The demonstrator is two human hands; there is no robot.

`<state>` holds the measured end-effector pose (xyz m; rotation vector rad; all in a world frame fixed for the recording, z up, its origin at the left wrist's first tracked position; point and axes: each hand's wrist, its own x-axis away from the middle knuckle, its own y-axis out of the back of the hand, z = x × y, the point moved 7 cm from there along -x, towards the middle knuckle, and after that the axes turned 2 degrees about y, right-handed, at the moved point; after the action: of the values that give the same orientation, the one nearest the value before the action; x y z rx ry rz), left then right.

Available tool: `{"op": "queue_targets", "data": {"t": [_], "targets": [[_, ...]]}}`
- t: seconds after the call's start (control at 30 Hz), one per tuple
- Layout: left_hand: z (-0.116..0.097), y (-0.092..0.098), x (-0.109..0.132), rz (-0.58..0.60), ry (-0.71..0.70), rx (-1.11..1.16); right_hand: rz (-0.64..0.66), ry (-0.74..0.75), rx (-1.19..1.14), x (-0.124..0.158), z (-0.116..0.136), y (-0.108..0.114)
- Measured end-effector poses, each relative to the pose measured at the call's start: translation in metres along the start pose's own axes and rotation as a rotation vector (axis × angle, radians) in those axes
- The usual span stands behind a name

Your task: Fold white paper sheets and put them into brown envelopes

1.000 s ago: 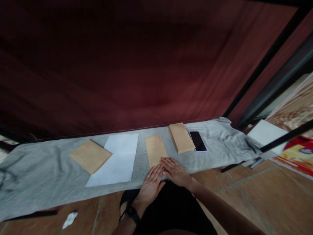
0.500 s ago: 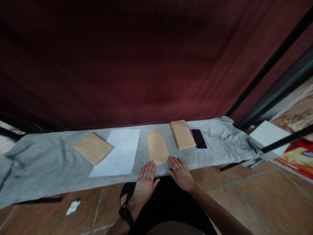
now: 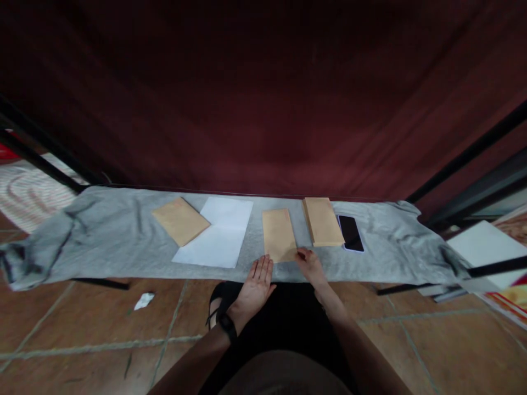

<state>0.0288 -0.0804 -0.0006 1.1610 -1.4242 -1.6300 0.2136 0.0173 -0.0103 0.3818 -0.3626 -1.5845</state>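
A single brown envelope [image 3: 279, 236] lies flat on the grey cloth in front of me. My left hand [image 3: 255, 282] rests flat at its lower left corner, palm down with fingers stretched out. At its lower right edge my right hand [image 3: 310, 266] has its fingers curled in a pinch on the envelope's edge; the fingertips are partly hidden. Right of it is a thick stack of brown envelopes [image 3: 324, 222]. To the left, more brown envelopes [image 3: 181, 221] lie askew, partly over a creased sheet of white paper [image 3: 220, 244].
A phone [image 3: 351, 233] lies right of the stack. The grey cloth [image 3: 123, 236] covers a narrow bench against a dark red hanging [image 3: 263, 109]. Black metal bars [image 3: 465, 156] slant up at both ends. A crumpled white tissue [image 3: 144, 300] is on the tiled floor.
My right hand has gone from flat with spread fingers to a pinch at the envelope's right edge. The left hand stays flat at the corner. The view has shifted.
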Motion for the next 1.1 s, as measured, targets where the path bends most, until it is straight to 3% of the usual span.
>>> {"op": "queue_targets", "data": {"t": [0.13, 0.3, 0.47, 0.57, 0.9, 1.1], "targets": [[-0.001, 0.001, 0.001, -0.009, 0.008, 0.022, 0.031, -0.081, -0.164, -0.003, -0.004, -0.001], [0.002, 0.002, 0.004, -0.069, 0.018, 0.061, 0.056, -0.228, -0.450, 0.018, -0.002, -0.026], [0.010, 0.002, 0.007, -0.162, 0.019, 0.145, -0.026, -0.275, -0.660, 0.026, 0.009, -0.036], [0.015, 0.002, 0.008, -0.214, 0.016, 0.171, -0.107, -0.252, -0.731, 0.015, 0.012, -0.019], [0.017, -0.002, 0.007, -0.273, -0.021, 0.112, -0.309, -0.185, -0.751, -0.028, -0.008, 0.083], [0.018, -0.002, 0.007, -0.285, -0.032, 0.092, -0.374, -0.203, -0.729, -0.034, -0.030, 0.099]]}}
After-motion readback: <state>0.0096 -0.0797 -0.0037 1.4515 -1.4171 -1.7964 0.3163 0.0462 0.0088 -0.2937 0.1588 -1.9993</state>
